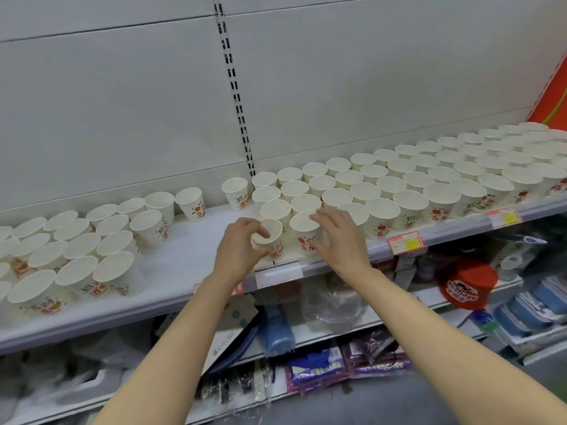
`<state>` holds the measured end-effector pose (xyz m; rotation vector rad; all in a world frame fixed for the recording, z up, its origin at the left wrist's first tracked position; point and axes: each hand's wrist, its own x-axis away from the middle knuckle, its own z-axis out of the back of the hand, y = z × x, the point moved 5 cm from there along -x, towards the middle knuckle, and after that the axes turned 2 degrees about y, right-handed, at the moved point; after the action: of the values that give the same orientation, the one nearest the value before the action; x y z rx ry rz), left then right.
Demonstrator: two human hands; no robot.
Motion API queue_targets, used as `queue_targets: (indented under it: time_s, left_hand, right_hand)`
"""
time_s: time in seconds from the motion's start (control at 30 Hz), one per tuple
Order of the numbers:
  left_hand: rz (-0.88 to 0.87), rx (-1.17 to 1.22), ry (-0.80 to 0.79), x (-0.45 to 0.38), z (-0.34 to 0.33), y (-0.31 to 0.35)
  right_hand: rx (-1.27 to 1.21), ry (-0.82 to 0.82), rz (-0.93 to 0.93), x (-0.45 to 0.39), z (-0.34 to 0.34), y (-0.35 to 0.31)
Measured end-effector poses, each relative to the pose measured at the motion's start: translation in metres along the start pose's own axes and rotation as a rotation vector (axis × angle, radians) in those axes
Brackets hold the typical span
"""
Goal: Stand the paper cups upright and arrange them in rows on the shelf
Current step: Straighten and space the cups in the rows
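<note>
Presently: left hand (pixel 237 245) grips tilted cup (pixel 270 237); right hand (pixel 334 237), fingers spread, steadies neighbour cup (pixel 303 230). Risk: nudge topples row.

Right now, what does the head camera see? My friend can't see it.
A left hand grips a tilted paper cup at the shelf front, while the right hand touches the next cup. Rows of upright cups fill the right side.

From my station the feed is bright and evenly lit from overhead. Shadows under the paper cups (pixel 380 210) are faint. The shelf (pixel 190 256) bows from wide-angle distortion. Lower shelves are dim and softly blurred toward the edges.
</note>
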<state>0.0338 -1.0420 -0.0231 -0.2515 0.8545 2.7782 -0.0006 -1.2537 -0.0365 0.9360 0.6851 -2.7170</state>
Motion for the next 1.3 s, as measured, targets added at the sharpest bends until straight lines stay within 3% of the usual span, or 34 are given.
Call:
queue_targets:
  time_s: [0.57, 0.87, 1.1, 1.3]
  left_hand:
    - [-0.064, -0.069, -0.003, 0.005, -0.005, 0.029]
    - [-0.17, -0.119, 0.031, 0.013, -0.002, 0.026]
    - [-0.109, -0.249, 0.102, 0.012, 0.053, -0.033]
    - [0.158, -0.42, 0.237, -0.003, 0.123, -0.129]
  right_hand:
    - [0.004, -0.19, 0.177, -0.018, 0.014, 0.013]
    - [-0.006, -0.024, 0.219, -0.019, 0.019, 0.001]
    - [0.007, -0.005, 0.343, -0.045, -0.016, -0.052]
    - [0.023, -0.017, 0.356, -0.08, -0.076, -0.1]
